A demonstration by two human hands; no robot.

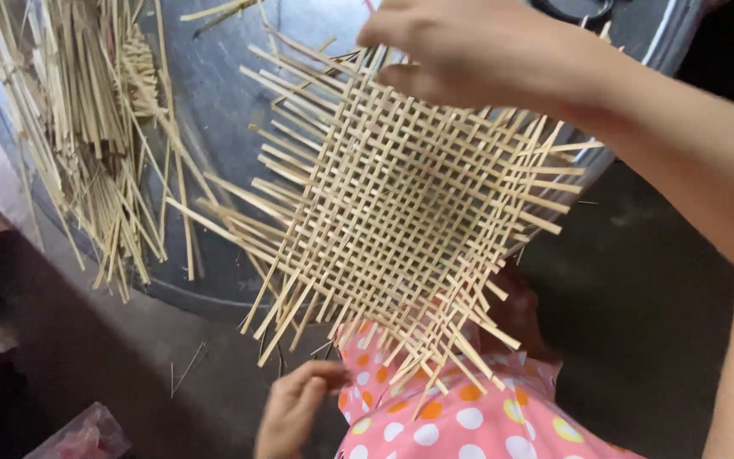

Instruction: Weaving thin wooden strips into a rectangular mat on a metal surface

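Bamboo woven mat (401,204) tilts, its long axis running from 11 to 5 o'clock. Right hand (477,51) pinches its top edge. Left hand (295,408) hangs loosely curled, holding nothing, at 7 o'clock.

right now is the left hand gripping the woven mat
No, the left hand is low beside the polka-dot fabric, clear of the woven mat; only the right hand grips it.

Under the right hand (477,53) the woven mat (401,204) is pale straw-yellow in an open checker weave. Beside the left hand (295,408), the cloth (469,421) is pink with white, orange and yellow dots. The loose strips (87,127) are pale yellow on a grey tub (214,93).
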